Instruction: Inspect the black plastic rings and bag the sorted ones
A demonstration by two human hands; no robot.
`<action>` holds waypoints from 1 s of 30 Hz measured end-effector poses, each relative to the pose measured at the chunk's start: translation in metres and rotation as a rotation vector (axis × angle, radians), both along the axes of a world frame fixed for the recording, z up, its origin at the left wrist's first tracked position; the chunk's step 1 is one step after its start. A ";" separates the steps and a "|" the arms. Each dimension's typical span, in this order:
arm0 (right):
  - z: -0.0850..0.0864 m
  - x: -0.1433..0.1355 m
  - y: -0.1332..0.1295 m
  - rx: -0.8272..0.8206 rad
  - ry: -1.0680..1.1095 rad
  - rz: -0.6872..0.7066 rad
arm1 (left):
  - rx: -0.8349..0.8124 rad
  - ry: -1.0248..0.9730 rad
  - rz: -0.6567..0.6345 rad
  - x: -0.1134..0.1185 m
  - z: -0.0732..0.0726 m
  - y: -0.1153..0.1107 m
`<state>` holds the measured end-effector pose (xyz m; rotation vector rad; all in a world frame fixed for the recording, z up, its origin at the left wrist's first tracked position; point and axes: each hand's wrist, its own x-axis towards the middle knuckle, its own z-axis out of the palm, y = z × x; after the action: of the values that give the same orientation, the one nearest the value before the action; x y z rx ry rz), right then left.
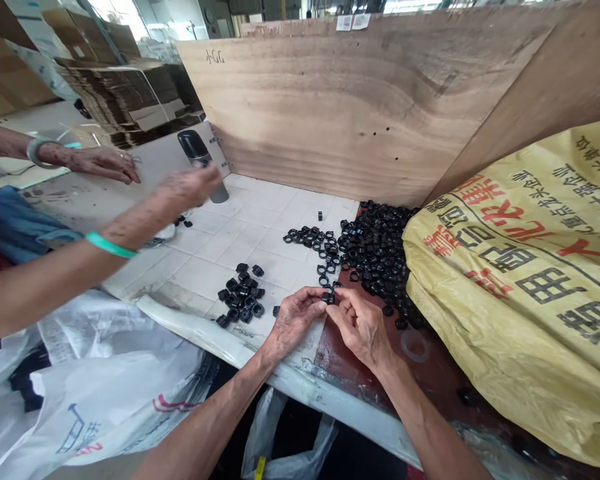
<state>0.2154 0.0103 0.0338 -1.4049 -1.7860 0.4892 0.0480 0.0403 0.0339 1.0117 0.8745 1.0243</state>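
Observation:
Near the table's front edge, my left hand (297, 317) and my right hand (360, 325) meet fingertip to fingertip. Between them they pinch a small black ring-shaped part (329, 297). Just beyond the fingers, loose black rings (323, 254) trail over the white tiled surface (260, 213). A large heap of black parts (377, 243) lies on the dark red board (353, 363) to the right. Left of my left hand sits a smaller pile of black parts (241, 293).
Another person's arm with a green band (111, 245) reaches in from the left, its hand blurred before a dark bottle (193, 147). That person's other hand (105, 163) is farther back. A wooden panel (340, 107) stands behind. A yellow sack (520, 280) bulges at right.

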 end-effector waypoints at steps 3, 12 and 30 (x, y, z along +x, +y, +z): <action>0.002 0.001 0.000 0.009 0.050 0.006 | -0.020 -0.022 -0.037 0.000 0.000 -0.001; -0.006 0.001 0.005 0.053 -0.087 0.038 | -0.080 -0.104 -0.057 -0.001 -0.001 -0.001; -0.020 -0.004 0.009 0.208 0.061 0.028 | -0.017 -0.084 -0.061 0.001 -0.002 -0.001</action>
<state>0.2117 0.0196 0.0141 -1.2113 -1.7550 0.3463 0.0486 0.0396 0.0314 0.9690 0.7775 0.9991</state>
